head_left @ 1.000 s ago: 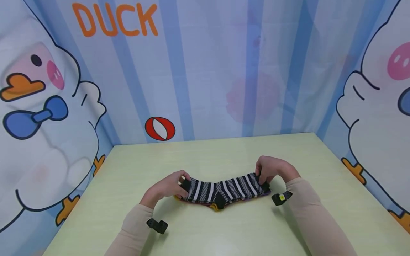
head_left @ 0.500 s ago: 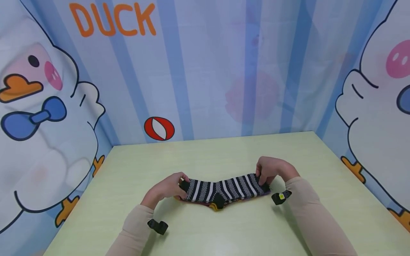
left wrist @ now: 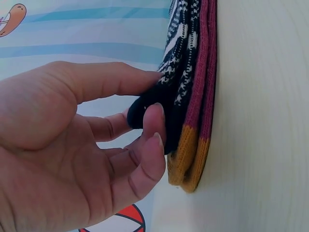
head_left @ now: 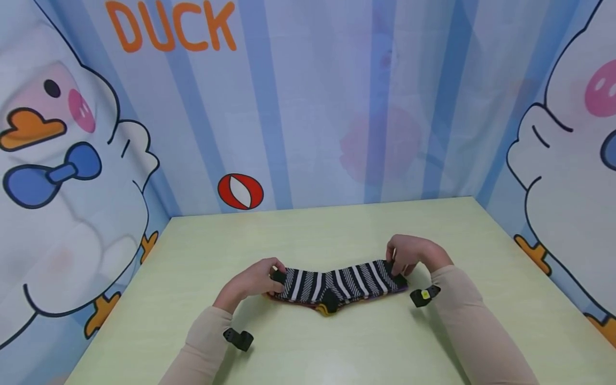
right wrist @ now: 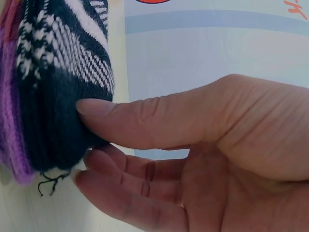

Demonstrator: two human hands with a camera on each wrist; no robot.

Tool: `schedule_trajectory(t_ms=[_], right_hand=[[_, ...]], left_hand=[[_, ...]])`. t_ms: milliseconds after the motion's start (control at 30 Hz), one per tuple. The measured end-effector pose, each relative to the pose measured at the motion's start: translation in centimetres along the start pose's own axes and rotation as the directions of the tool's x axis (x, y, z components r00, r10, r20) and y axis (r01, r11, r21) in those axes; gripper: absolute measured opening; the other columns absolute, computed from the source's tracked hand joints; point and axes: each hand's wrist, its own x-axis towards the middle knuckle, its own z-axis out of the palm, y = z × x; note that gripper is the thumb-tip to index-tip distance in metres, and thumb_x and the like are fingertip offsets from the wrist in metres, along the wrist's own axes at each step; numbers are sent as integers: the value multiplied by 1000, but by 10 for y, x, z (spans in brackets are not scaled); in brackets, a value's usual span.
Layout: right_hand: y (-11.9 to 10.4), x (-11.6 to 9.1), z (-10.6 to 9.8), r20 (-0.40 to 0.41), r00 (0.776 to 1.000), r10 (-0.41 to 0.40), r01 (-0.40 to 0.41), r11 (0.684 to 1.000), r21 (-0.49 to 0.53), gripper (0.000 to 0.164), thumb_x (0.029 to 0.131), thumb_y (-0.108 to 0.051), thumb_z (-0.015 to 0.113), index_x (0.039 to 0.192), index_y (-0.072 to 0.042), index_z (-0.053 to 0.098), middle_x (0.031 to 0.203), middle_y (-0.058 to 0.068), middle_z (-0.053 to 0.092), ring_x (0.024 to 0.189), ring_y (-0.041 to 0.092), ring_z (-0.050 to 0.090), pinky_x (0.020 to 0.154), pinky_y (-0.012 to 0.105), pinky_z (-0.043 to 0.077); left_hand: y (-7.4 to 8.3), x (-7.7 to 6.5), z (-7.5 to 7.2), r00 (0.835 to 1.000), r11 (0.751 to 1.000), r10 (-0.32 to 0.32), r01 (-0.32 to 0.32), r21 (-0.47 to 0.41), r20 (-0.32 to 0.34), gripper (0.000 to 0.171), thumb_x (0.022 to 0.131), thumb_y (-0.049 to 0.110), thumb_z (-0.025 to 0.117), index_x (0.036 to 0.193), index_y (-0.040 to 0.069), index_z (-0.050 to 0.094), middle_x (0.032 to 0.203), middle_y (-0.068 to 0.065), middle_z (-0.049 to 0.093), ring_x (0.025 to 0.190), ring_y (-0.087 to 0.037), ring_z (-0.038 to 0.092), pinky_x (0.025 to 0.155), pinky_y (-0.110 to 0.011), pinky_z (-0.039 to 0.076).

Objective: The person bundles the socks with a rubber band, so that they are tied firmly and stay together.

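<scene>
A pair of black-and-white striped socks [head_left: 308, 286] lies stacked on another pair, whose mustard heel [head_left: 323, 310] peeks out at the front. My left hand [head_left: 250, 278] pinches the black toe [left wrist: 142, 104] of the striped pair between thumb and fingers. Below it in the left wrist view show the lower socks' mustard toes [left wrist: 178, 166], outside the grip. At the opposite end my right hand [head_left: 411, 252] holds the dark cuff [right wrist: 53, 116], thumb on top and fingers curled under. A purple cuff edge [right wrist: 14, 121] shows beside it, with loose threads [right wrist: 50, 182] at the cuff's end.
The pale yellow-green table [head_left: 308, 347] runs back to a blue striped cloth backdrop [head_left: 313, 107] printed with ducks. Cloth walls stand on the left and right too. Small black wrist cameras [head_left: 238, 339] hang at both sleeves.
</scene>
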Motion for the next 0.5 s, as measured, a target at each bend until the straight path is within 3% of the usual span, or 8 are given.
schedule_trajectory(t_ms=[500], right_hand=[[-1,0,0,3,1000,17,-17,1000,18,23,80,9,74,98,3,61,94,14,59,77,24,68,69,38,58]], left_hand=[[-1,2,2,999,991,-18,25,134,-50,37,82,-1,77,113,6,58,104,-11,57,95,-26,55,72,-35,52]])
